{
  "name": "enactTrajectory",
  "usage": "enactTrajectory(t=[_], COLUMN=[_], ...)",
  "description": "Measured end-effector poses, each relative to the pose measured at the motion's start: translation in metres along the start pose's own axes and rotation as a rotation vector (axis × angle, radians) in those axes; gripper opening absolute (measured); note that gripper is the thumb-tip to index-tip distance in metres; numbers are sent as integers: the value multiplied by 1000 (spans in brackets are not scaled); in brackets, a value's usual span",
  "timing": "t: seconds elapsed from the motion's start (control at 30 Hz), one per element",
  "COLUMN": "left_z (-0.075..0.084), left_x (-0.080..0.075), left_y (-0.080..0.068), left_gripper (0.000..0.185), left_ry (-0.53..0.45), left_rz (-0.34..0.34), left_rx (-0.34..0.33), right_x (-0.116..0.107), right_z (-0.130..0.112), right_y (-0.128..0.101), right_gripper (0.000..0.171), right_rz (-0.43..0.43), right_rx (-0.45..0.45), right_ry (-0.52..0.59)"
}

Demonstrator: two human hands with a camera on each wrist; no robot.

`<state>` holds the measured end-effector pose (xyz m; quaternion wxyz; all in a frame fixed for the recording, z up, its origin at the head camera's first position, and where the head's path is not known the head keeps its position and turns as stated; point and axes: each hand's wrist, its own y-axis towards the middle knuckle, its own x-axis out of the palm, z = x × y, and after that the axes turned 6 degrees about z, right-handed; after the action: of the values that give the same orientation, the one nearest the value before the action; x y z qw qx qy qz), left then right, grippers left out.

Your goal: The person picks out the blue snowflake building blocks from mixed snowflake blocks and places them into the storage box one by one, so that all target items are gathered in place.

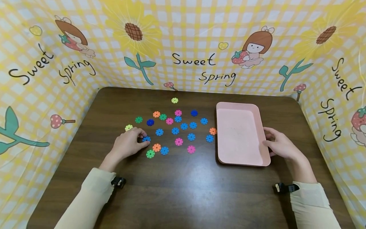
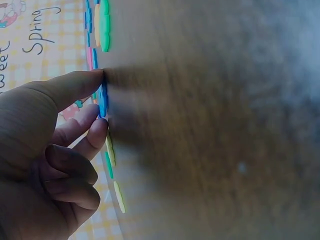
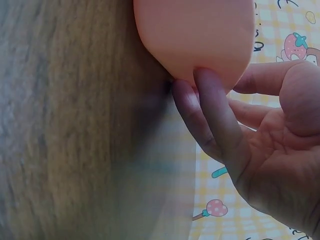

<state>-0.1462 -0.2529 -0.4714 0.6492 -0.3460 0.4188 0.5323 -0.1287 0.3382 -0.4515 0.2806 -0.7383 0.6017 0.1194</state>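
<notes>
At the left of the spread of discs, my left hand [image 1: 128, 143] holds a blue notched building disc [image 1: 146, 139] between thumb and fingers. In the left wrist view the thumb [image 2: 75, 87] and fingertips meet the edges of this blue disc [image 2: 103, 100], which stays low at the tabletop. The other fingers curl in behind. On the right, my right hand [image 1: 281, 144] grips the right side of a shallow pink tray [image 1: 240, 133], thumb at the rim. From the right wrist, fingers [image 3: 215, 105] press against the tray's outer wall [image 3: 195, 35]. Nothing lies inside the tray.
Several loose discs in blue, pink, orange, green and yellow lie across the middle of the brown table [image 1: 183, 187]. An orange disc [image 1: 213, 131] lies right at the tray's left edge. A checked, printed cloth [image 1: 194, 38] rises behind and along both sides.
</notes>
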Motion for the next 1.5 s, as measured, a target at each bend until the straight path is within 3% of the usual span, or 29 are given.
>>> enactTrajectory(t=[0.7,1.1,1.3,1.5], left_z=[-2,-2,13,45], left_x=[0,-4,-6,-7], left_y=[-3,-4,0,8], left_gripper=[20,6,7,11], left_ry=[-138,-200,-268,-418], left_rz=[84,36,50,47], left_rx=[6,44,51,72], right_x=[-1,-1,-1,-1], right_z=[-2,0,0,-1], right_y=[1,2,2,2], right_gripper=[68,68,69,69], right_rz=[-3,-9,-13,-6], right_rx=[10,14,13,14], right_ry=[9,17,30,32])
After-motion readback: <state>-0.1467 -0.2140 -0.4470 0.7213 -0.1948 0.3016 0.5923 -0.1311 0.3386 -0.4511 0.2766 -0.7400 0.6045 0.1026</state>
